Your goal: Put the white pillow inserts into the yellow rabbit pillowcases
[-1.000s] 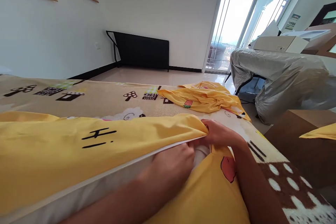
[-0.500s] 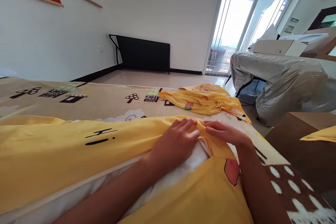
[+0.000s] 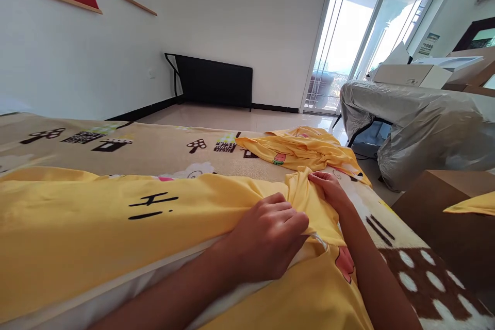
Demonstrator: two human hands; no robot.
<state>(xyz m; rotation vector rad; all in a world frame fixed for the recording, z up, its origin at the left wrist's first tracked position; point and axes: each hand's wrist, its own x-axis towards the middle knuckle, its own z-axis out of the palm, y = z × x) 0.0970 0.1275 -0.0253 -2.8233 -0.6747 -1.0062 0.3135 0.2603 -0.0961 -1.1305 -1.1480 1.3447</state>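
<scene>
Left hand (image 3: 273, 234) clenched on the cover (image 3: 88, 221), spread beneath both hands; right hand (image 3: 328, 190) pinching its bunched cloth just beyond! Looks like gathering the edge, and the next move calls for firm grips.

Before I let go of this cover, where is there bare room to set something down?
The widest bare patch of patterned blanket lies beyond the yellow printed cover, left of the crumpled yellow cloth. A smaller one lies between your right forearm and the cardboard box. It is crowded around your left hand and right hand, where the cover bunches.
</scene>
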